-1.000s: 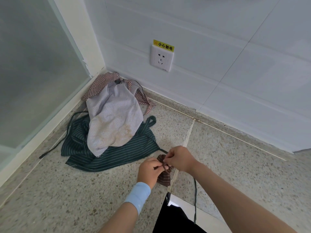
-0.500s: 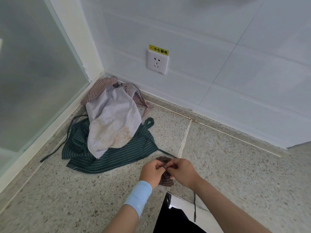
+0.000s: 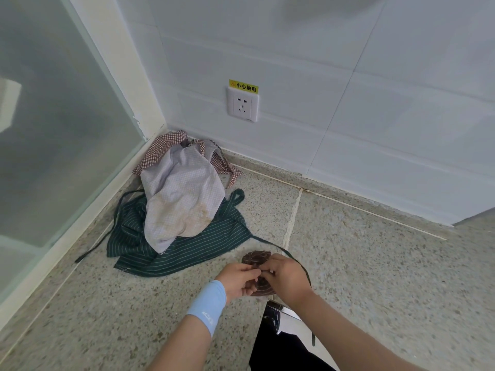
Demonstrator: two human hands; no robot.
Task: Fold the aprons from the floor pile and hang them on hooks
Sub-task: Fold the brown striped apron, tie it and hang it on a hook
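A pile of aprons lies in the floor corner: a dark green striped apron [image 3: 187, 245] at the bottom, a pale stained apron [image 3: 179, 199] on top, a red checked apron [image 3: 160, 149] behind against the wall. Low in the middle, both hands pinch a small folded brown striped apron [image 3: 257, 258]. My left hand [image 3: 238, 278], with a light blue wristband, grips its left side. My right hand [image 3: 285, 274] holds the right side. A thin green strap [image 3: 305, 269] from the green apron runs over my right wrist and hangs down. No hooks are in view.
A white tiled wall with a power socket [image 3: 243, 104] and a yellow warning label stands behind the pile. A frosted glass panel [image 3: 53, 129] borders the left. Speckled stone floor [image 3: 375, 263] spreads to the right. My dark trousers [image 3: 278, 346] show at the bottom.
The view has tilted up and drawn back, so the pile sits lower in frame. Both hands stay closed on the brown bundle, lower and slightly nearer my body.
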